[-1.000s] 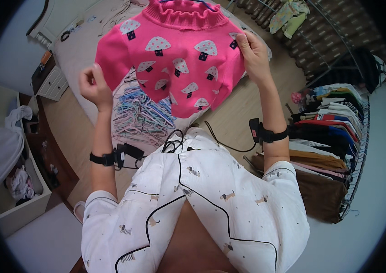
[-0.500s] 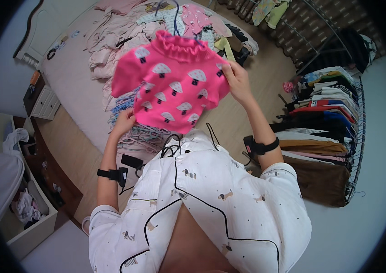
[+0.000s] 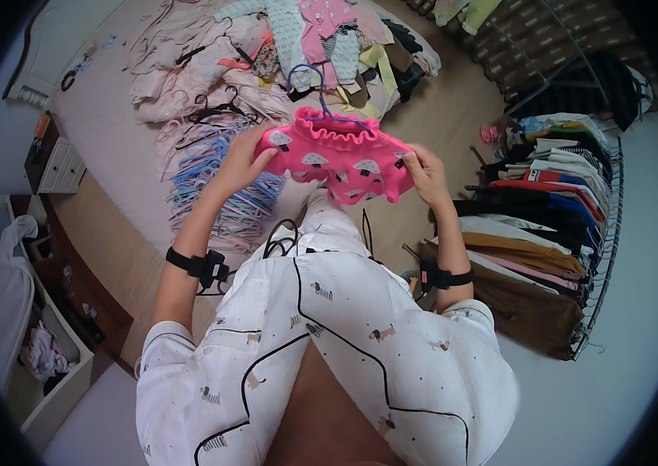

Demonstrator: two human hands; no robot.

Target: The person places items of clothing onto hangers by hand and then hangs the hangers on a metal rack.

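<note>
A pink knitted sweater (image 3: 336, 172) with white mushroom shapes and a ruffled collar hangs in front of me. Its dark blue hanger (image 3: 323, 101) is inside, with the hook rising out of the neck opening. My left hand (image 3: 245, 163) is closed on the sweater's left shoulder. At the opposite shoulder, my right hand (image 3: 427, 174) pinches the knit between thumb and fingers. The lower part of the sweater tips away and is foreshortened.
A bed (image 3: 104, 116) holds heaped pale pink bedding, folded clothes (image 3: 329, 39) and a pile of blue and pink hangers (image 3: 224, 186). On the right stands a clothes rack (image 3: 604, 241) full of garments. An open drawer (image 3: 57, 365) and a white nightstand (image 3: 62, 167) are on the left.
My left hand has moved up from the sweater's lower edge to its shoulder. The sweater has come lower and closer, its collar now tipped toward me; my right hand has lowered with it.
</note>
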